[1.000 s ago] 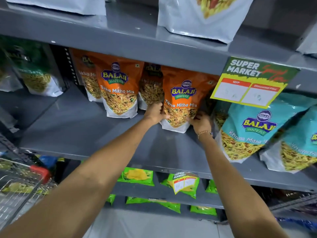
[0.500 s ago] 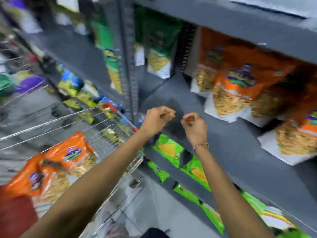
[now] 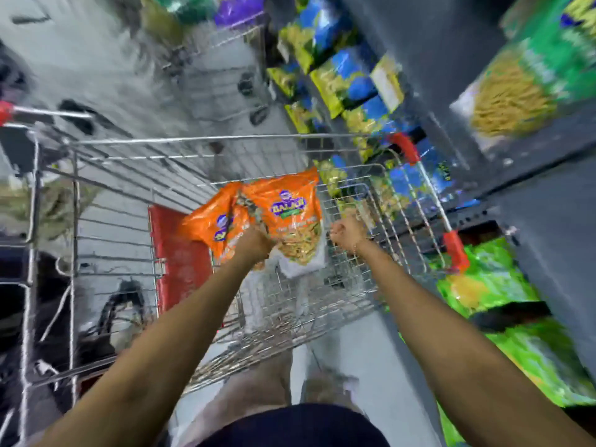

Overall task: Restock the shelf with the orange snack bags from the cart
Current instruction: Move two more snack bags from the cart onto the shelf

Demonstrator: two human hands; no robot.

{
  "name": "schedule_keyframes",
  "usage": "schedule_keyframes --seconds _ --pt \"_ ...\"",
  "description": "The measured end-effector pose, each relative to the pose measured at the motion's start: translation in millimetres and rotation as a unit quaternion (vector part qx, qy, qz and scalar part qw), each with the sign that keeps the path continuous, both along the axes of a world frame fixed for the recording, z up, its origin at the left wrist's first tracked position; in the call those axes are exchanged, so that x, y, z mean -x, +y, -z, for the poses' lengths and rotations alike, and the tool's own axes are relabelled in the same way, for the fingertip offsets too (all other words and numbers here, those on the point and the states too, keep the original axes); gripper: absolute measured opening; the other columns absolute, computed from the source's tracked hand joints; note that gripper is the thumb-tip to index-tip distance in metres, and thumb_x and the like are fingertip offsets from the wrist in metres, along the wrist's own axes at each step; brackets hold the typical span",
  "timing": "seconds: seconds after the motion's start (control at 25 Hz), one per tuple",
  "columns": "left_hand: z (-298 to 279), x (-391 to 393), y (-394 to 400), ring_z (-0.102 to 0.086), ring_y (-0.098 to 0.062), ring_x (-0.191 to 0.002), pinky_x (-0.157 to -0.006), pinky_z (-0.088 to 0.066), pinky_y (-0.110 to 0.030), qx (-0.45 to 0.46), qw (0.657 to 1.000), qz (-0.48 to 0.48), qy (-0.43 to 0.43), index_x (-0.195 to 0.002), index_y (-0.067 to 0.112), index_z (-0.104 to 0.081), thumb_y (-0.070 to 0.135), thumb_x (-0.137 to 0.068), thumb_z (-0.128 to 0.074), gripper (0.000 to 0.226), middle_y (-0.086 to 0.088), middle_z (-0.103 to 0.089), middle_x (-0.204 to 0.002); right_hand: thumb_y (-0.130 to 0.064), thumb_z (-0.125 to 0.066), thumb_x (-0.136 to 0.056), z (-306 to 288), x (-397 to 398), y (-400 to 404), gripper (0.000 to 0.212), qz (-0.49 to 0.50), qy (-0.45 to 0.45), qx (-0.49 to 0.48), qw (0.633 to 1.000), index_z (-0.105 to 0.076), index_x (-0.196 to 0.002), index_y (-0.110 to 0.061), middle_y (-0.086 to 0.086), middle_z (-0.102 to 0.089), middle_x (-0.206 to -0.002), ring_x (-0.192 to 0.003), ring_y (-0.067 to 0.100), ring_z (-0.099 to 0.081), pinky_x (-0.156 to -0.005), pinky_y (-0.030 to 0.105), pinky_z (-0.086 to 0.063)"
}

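Note:
Two orange snack bags lie in the wire cart (image 3: 193, 138): one (image 3: 292, 208) faces up with its logo showing, the other (image 3: 209, 224) sits to its left. My left hand (image 3: 254, 245) rests on the bags where they meet, and its fingers are hidden between them. My right hand (image 3: 346, 232) hovers over the cart just right of the bags, curled into a fist with nothing in it. The grey shelf (image 3: 532, 195) stands at the right, and none of its orange bags are in view. The picture is blurred by motion.
A red flap (image 3: 180, 253) stands inside the cart left of the bags. Red bumpers (image 3: 454, 250) mark the cart's right corners, close to the shelf. Green bags (image 3: 483, 285) fill the low shelf on the right, with blue and yellow bags (image 3: 348, 79) further along. The aisle floor is grey.
Both hands left the orange bag on the shelf and swung left and down over the cart. My view turned from the shelf to the cart. My left hand now touches the bags.

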State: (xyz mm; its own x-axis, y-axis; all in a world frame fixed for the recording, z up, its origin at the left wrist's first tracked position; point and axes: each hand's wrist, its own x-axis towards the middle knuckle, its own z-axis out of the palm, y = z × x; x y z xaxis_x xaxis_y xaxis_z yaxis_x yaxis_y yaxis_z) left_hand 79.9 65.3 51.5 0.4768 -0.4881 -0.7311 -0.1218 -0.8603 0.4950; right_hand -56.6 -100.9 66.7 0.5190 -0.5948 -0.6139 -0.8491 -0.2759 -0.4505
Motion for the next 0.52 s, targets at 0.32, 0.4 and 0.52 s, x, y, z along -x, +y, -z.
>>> schedule_keyframes --seconds 0.32,0.4,0.52 --pt "60 12 -9 -0.047 -0.017 -0.076 -0.081 -0.048 -0.045 0.022 0.991 0.018 0.134 -0.082 0.003 -0.054 0.001 -0.092 -0.038 0.019 -0.005 -0.049 -0.082 -0.020 -0.066 -0.081 95 -21 -4 0.029 -0.021 0.092 -0.101 0.990 -0.061 -0.104 -0.002 0.013 -0.064 -0.108 -0.099 0.028 -0.059 -0.088 0.040 -0.051" --pt "84 13 -13 -0.048 -0.021 -0.070 -0.061 -0.047 -0.035 0.035 0.989 -0.052 0.137 -0.074 0.007 -0.049 0.002 -0.093 -0.031 0.027 -0.012 -0.051 -0.077 -0.016 -0.069 -0.079 107 -28 -5 0.047 0.009 0.067 -0.130 0.989 -0.052 -0.122 -0.008 0.013 -0.059 -0.125 -0.115 0.032 -0.055 -0.099 0.048 -0.047" --pt "96 18 -17 -0.052 -0.028 -0.079 -0.059 -0.047 -0.032 0.044 0.986 -0.130 0.095 -0.113 -0.003 -0.049 0.013 -0.096 -0.029 0.031 -0.026 -0.057 -0.099 -0.008 -0.071 -0.075 119 -27 -6 0.058 0.061 0.028 -0.141 0.988 -0.047 -0.128 -0.006 0.016 -0.057 -0.130 -0.121 0.032 -0.051 -0.105 0.049 -0.042"
